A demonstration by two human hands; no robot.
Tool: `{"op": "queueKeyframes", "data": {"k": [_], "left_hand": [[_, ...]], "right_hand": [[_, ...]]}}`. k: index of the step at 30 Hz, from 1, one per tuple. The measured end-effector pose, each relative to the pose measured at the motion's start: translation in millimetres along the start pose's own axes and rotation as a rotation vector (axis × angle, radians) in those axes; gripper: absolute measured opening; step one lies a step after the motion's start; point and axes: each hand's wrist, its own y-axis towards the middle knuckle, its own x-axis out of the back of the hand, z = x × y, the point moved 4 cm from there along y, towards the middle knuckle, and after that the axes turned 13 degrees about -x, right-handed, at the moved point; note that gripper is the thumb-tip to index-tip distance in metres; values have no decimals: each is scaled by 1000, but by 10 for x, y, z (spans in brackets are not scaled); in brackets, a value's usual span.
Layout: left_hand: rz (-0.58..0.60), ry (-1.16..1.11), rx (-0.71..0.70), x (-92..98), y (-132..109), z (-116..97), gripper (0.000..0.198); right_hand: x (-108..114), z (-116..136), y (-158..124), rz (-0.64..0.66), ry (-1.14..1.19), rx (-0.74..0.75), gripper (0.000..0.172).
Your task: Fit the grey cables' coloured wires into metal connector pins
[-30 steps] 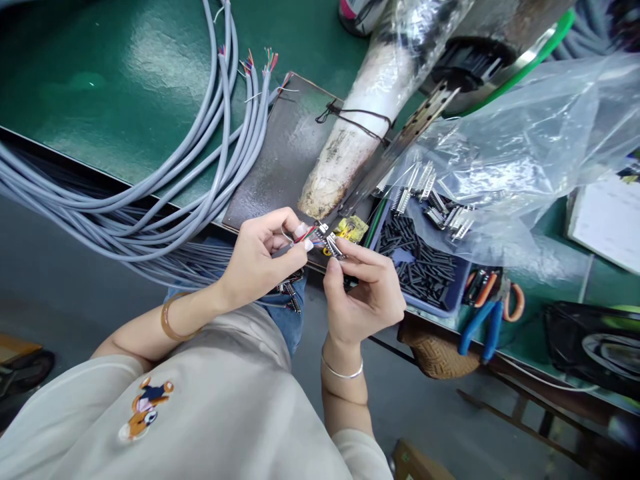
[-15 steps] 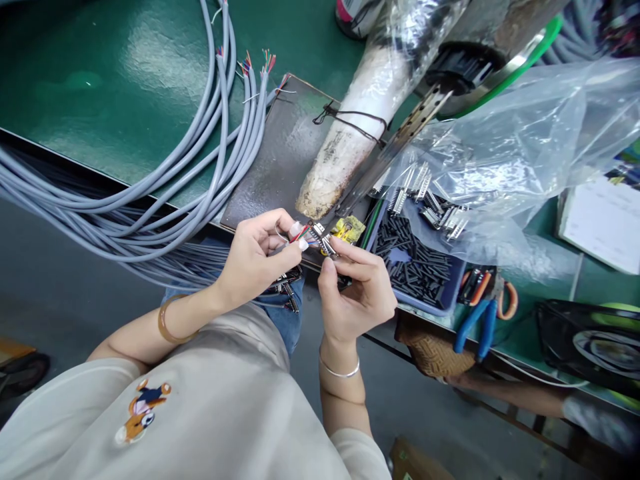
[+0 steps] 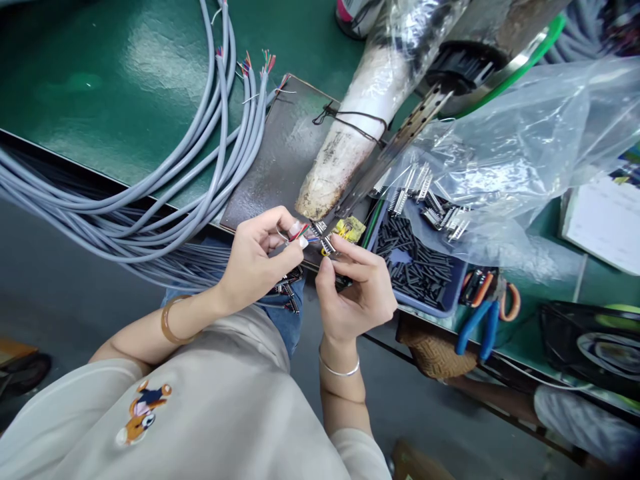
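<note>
My left hand point(image 3: 260, 257) pinches the stripped end of a grey cable, with its coloured wires point(image 3: 300, 232) sticking out past my fingertips. My right hand point(image 3: 357, 287) is closed on a small metal connector point(image 3: 326, 244) and holds it against those wires. Both hands meet at the table's front edge, just under the tip of a wrapped white cylinder point(image 3: 357, 133). More metal connectors point(image 3: 287, 290) lie in my lap, partly hidden by my left hand.
Several grey cables point(image 3: 210, 160) curve across the green table point(image 3: 100, 87) and hang off its left side. A blue tray point(image 3: 423, 263) holds black tubing pieces beside a clear plastic bag point(image 3: 515, 153) of connectors. Blue and orange pliers point(image 3: 483, 310) lie to the right.
My hands have stayed together at the connector, with small finger shifts. The view drifted slightly, and a person's sleeve has come into sight at the lower right.
</note>
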Motion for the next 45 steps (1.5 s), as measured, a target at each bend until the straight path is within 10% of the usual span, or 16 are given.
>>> {"op": "queueKeyframes", "data": {"k": [33,45], "left_hand": [[-8,260,-169,1,-66,-56,13],[28,199,7,1,-46,8,18]], "right_hand": [[43,113,67,0,-123,-1,18],[134,80,-51,14,-185,96,18]]}}
